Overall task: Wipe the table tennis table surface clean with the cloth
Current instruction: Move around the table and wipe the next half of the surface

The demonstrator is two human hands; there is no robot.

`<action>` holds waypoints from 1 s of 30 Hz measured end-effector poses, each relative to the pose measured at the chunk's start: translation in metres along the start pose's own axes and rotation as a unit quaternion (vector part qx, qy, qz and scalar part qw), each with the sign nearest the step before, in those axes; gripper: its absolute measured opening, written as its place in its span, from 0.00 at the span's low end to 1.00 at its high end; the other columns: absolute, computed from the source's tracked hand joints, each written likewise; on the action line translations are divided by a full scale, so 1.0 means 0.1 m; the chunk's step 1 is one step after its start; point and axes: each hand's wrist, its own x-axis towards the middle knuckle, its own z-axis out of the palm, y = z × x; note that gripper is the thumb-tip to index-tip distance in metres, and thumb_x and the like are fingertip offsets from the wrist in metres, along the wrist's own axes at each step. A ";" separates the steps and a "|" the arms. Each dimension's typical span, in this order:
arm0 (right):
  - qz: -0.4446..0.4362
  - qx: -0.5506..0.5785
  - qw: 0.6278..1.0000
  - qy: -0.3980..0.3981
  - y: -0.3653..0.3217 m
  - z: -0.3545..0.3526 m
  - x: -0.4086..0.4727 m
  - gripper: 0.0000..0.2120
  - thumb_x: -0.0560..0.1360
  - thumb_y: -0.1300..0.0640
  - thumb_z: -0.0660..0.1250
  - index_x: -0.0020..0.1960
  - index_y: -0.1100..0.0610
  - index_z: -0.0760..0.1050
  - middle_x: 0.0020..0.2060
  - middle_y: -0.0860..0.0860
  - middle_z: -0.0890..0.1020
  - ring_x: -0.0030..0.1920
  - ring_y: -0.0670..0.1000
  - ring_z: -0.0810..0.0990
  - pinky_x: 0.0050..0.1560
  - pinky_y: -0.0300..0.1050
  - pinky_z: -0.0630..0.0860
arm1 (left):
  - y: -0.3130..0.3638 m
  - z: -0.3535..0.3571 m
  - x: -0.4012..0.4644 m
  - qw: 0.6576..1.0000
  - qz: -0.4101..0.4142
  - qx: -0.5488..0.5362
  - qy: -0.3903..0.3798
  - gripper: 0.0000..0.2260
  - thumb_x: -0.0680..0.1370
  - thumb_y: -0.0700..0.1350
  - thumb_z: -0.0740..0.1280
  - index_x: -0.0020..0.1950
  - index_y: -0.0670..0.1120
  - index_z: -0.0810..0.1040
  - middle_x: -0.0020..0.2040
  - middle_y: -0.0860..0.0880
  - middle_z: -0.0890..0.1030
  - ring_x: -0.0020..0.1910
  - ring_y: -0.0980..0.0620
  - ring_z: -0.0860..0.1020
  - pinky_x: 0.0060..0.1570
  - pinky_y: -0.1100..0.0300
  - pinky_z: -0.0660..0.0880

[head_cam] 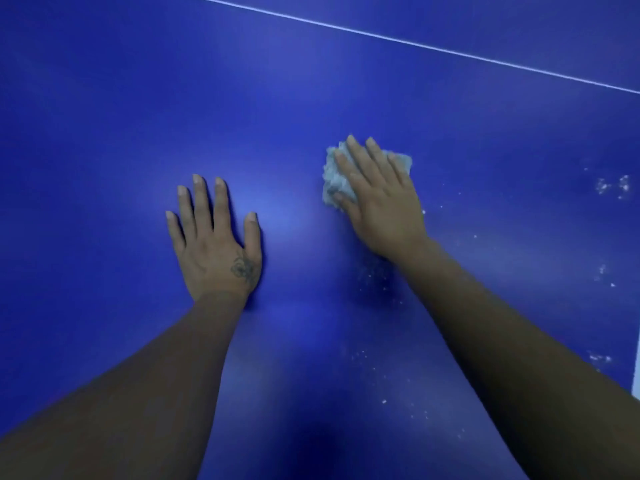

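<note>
Right now the cloth [334, 181], a small crumpled pale wad, lies flat on the blue tabletop [104, 98] directly beneath the right hand [377, 206], showing past the fingers [356, 157] on their far side and to the left of the palm. Those fingers are stretched out nearly straight and lie over the wad, pressing it down rather than curling round it. The left hand [214, 244] rests flat on the bare tabletop well to the left of the cloth, its fingers spread and straight, holding nothing; it looks like a brace for leaning. White specks [611, 185] are scattered to the right of the pressing hand and nearer the body along the right forearm, while the surface to the left looks free of them. So the dirt lies right of and behind the cloth, and the right hand is the one placed to reach it; a sweep rightward and back toward the body seems the likely call. A thin white line [415, 43] crosses the far tabletop.
</note>
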 end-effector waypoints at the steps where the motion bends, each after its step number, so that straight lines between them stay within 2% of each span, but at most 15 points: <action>1: 0.021 -0.001 1.000 -0.005 0.06 -0.03 0.11 0.29 0.88 0.41 0.55 0.84 0.52 0.63 0.84 0.52 0.65 0.84 0.58 0.61 0.83 0.60 0.58 | -0.01 -0.01 0.00 1.000 0.004 0.001 -0.001 0.31 0.87 0.61 0.51 0.87 0.49 0.53 0.88 0.47 0.50 0.87 0.44 0.46 0.84 0.40 0.45; 3: 0.047 0.008 0.998 -0.030 0.04 -0.05 0.18 0.31 0.87 0.39 0.53 0.85 0.53 0.62 0.84 0.53 0.63 0.84 0.60 0.60 0.83 0.61 0.56 | 0.00 0.00 0.00 1.000 0.024 -0.005 -0.002 0.31 0.87 0.59 0.51 0.87 0.45 0.56 0.87 0.46 0.52 0.86 0.43 0.48 0.83 0.38 0.46; 6: -0.047 -0.004 0.998 -0.033 -0.22 -0.02 -0.08 0.31 0.86 0.42 0.56 0.85 0.56 0.62 0.84 0.55 0.63 0.84 0.61 0.61 0.81 0.62 0.59 | 0.15 0.03 -0.05 0.996 0.081 -0.036 -0.005 0.29 0.87 0.57 0.54 0.85 0.44 0.62 0.86 0.45 0.57 0.86 0.42 0.52 0.83 0.38 0.49; 8: -0.091 -0.003 0.995 -0.038 -0.29 -0.05 -0.25 0.30 0.87 0.42 0.56 0.85 0.55 0.62 0.84 0.54 0.63 0.84 0.59 0.61 0.82 0.59 0.59 | 0.26 0.03 -0.11 0.996 0.084 -0.029 0.000 0.28 0.87 0.57 0.53 0.86 0.48 0.61 0.87 0.46 0.56 0.86 0.44 0.51 0.83 0.39 0.49; 12: -0.110 -0.006 0.993 -0.033 -0.03 -0.03 0.10 0.30 0.87 0.41 0.56 0.84 0.53 0.64 0.83 0.55 0.65 0.83 0.59 0.63 0.82 0.59 0.59 | 0.28 0.08 -0.12 0.997 0.074 -0.016 0.019 0.29 0.87 0.59 0.55 0.86 0.49 0.61 0.87 0.47 0.57 0.86 0.45 0.52 0.84 0.41 0.50; 16: -0.070 -0.014 0.997 -0.043 0.47 -0.02 0.77 0.31 0.87 0.39 0.53 0.84 0.54 0.63 0.83 0.56 0.65 0.83 0.62 0.63 0.82 0.65 0.55 | 0.31 0.07 -0.12 0.997 0.072 -0.019 0.016 0.29 0.87 0.59 0.56 0.86 0.49 0.61 0.87 0.47 0.56 0.86 0.45 0.52 0.84 0.41 0.50; 19: 0.018 0.006 0.998 -0.058 0.93 -0.18 0.96 0.33 0.85 0.36 0.49 0.86 0.51 0.59 0.85 0.53 0.60 0.85 0.60 0.58 0.83 0.62 0.50 | 0.32 0.06 -0.12 0.998 0.066 -0.012 0.007 0.29 0.87 0.58 0.56 0.86 0.50 0.59 0.87 0.48 0.55 0.86 0.46 0.50 0.84 0.42 0.49; 22: 0.086 0.012 0.995 -0.041 1.12 -0.25 0.67 0.32 0.87 0.37 0.50 0.86 0.50 0.57 0.86 0.51 0.59 0.85 0.58 0.56 0.83 0.60 0.49 | 0.31 0.05 -0.12 0.998 0.062 -0.011 -0.007 0.29 0.87 0.59 0.54 0.87 0.50 0.58 0.87 0.49 0.53 0.87 0.47 0.48 0.84 0.42 0.48; 24: 0.107 0.004 0.994 -0.018 1.00 -0.26 0.28 0.30 0.88 0.39 0.52 0.86 0.51 0.58 0.85 0.51 0.60 0.85 0.57 0.57 0.83 0.61 0.50 | 0.32 0.04 -0.12 0.998 0.062 -0.014 -0.007 0.29 0.87 0.58 0.55 0.87 0.50 0.58 0.87 0.48 0.53 0.87 0.46 0.49 0.84 0.41 0.48; 27: 0.095 0.015 0.995 -0.018 0.54 -0.24 -0.42 0.29 0.89 0.41 0.55 0.86 0.52 0.58 0.86 0.51 0.59 0.85 0.57 0.56 0.84 0.63 0.52 | 0.33 0.03 -0.12 0.998 0.065 -0.022 -0.003 0.29 0.87 0.58 0.55 0.86 0.49 0.59 0.87 0.47 0.54 0.87 0.45 0.50 0.84 0.41 0.48; 30: 0.031 0.023 0.998 -0.050 0.16 -0.22 -0.95 0.30 0.89 0.43 0.58 0.86 0.56 0.58 0.86 0.53 0.58 0.86 0.59 0.53 0.83 0.66 0.54 | 0.33 0.02 -0.12 0.998 0.064 -0.018 -0.003 0.29 0.87 0.58 0.55 0.86 0.49 0.59 0.87 0.47 0.55 0.87 0.45 0.50 0.84 0.41 0.48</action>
